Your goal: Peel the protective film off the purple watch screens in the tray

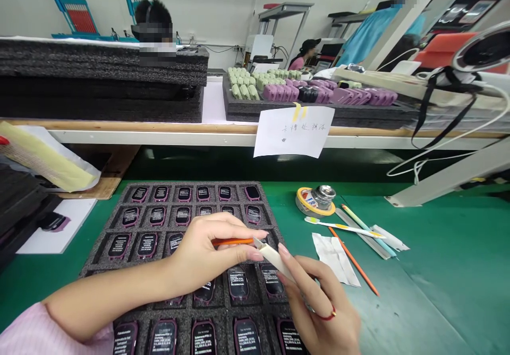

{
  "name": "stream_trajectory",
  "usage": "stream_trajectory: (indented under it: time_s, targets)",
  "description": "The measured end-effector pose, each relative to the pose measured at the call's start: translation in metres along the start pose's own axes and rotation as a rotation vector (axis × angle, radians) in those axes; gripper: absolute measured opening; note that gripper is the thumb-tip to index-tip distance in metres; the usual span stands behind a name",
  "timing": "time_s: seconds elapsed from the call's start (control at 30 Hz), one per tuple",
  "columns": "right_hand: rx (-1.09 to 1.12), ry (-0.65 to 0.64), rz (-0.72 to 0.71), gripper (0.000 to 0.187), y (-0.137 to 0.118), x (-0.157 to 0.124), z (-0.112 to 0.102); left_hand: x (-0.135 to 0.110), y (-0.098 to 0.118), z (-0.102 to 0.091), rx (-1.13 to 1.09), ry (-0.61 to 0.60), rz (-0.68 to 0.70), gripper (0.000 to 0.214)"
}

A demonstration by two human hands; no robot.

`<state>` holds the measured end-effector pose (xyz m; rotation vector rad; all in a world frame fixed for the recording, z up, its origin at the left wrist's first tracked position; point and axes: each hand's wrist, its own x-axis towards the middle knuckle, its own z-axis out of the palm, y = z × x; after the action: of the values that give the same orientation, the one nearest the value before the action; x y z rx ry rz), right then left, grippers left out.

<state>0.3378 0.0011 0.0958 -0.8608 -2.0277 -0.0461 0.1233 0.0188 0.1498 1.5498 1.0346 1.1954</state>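
Where the hands (199, 254) work, watches (238, 283) fill a tray (171, 204).

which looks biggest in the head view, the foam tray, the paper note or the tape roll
1. foam tray, clearly largest, though its near end sits close to the camera
2. paper note
3. tape roll

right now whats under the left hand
A black foam tray with pockets of purple-rimmed dark-screened devices; one shows just below the left hand. The pockets directly beneath the palm are covered, so their contents cannot be seen.
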Motion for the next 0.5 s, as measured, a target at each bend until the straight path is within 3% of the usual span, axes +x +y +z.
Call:
stream_trajectory:
  time_s: [0.37,0.5]
  targets:
    - [0.016,0.048,0.014,0.069,-0.003,0.000,0.003,0.002,0.002,-0.001,0.050,0.054,0.119,0.009]
    - [-0.130,0.111,0.121,0.062,0.023,-0.007,-0.003,0.001,0.000,-0.001,0.047,0.077,0.102,0.011]
